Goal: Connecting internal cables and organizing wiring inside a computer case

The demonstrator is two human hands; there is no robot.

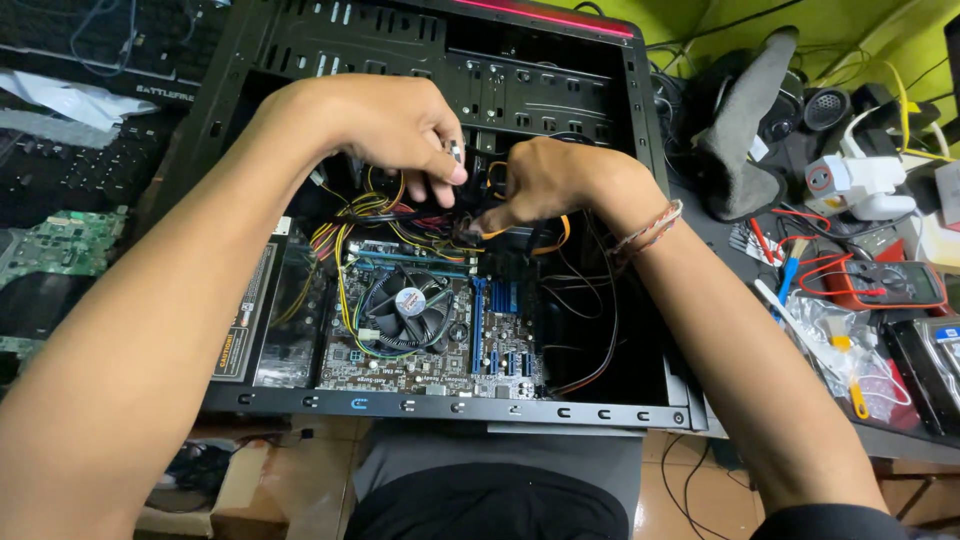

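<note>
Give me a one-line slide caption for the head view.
Both hands, left and right, work the cables inside an open PC case, above the motherboard fan.

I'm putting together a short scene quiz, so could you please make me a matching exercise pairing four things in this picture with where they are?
Things:
1. cooler fan
2. multimeter
3. loose green circuit board
4. left hand

Places:
A. bench at the right of the case
B. on the motherboard inside the case
C. left of the case
D. over the bundle of cables, pinching a small connector

Pairs: 1-B, 2-A, 3-C, 4-D
</note>
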